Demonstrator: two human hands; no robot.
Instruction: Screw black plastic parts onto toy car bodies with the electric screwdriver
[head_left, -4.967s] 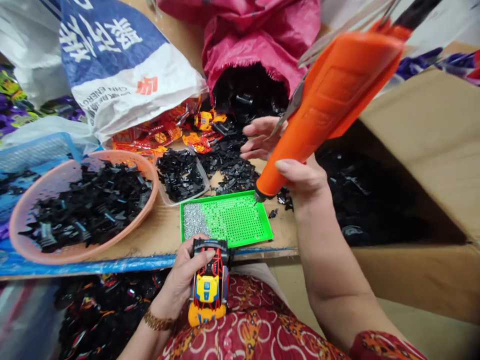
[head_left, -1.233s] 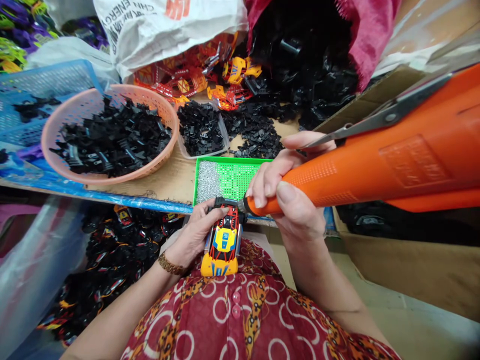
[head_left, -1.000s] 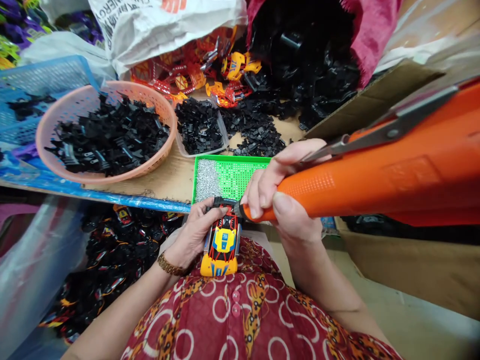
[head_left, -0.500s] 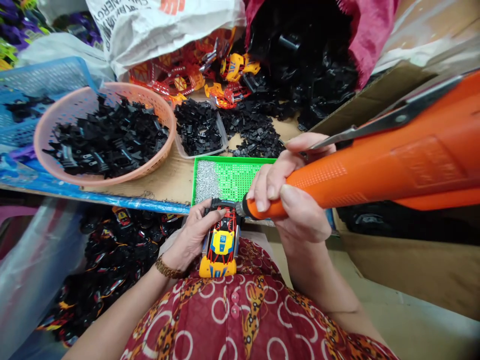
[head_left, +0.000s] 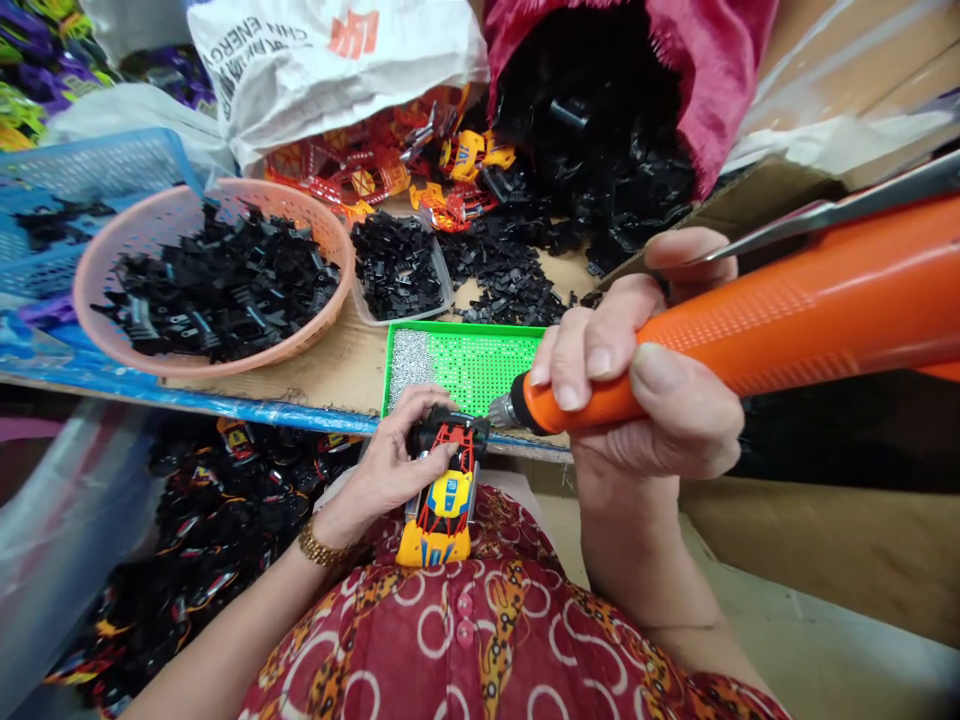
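My left hand (head_left: 399,458) grips a yellow, red and black toy car body (head_left: 448,492) from its left side, thumb across the top. The body rests low against my patterned red clothing. Wrapped in my right hand (head_left: 637,370) is an orange electric screwdriver (head_left: 810,310), with its metal lever running along the top. Its nose points left, close to the far right corner of the car; I cannot tell whether the tip touches. Beyond the car lies a green perforated tray (head_left: 487,365) with small silver screws (head_left: 411,358) heaped at its left end.
A pink basket (head_left: 341,270) of black plastic parts stands at the left, beside a clear tub (head_left: 444,270) of smaller ones. Behind are a white sack (head_left: 337,80) with orange car shells and a magenta sack (head_left: 731,90) of black parts. Finished-looking cars (head_left: 202,540) pile below left.
The screwdriver and my right hand have moved right, drawing the nose back from the car. My left thumb has shifted, and the car has tilted slightly.
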